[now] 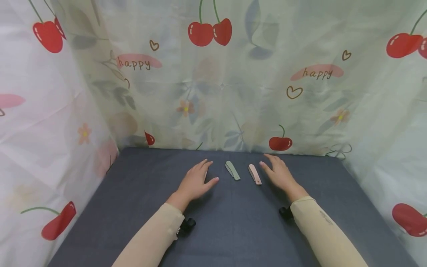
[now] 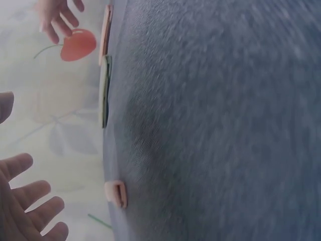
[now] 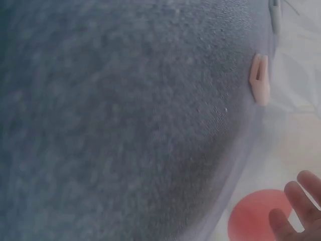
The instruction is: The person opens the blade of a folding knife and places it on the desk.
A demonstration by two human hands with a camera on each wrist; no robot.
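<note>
Two slim nail clippers lie on the dark cloth in the head view: a green nail clipper [image 1: 232,170] and a pink nail clipper [image 1: 255,174] to its right. The left wrist view also has a second pink piece [image 2: 116,194], mostly hidden behind the left hand in the head view. My left hand [image 1: 195,180] hovers left of the green clipper, fingers spread, thumb pointing toward it. To the right of the pink clipper, my right hand [image 1: 279,173] reaches forward with relaxed fingers. Neither hand holds anything.
A dark grey cloth [image 1: 230,230] covers the table. Pale curtains [image 1: 220,92] printed with cherries, leaves and "happy" rise at the back and both sides. Black wrist cameras [image 1: 188,224] sit under the cream sleeves [image 1: 150,237].
</note>
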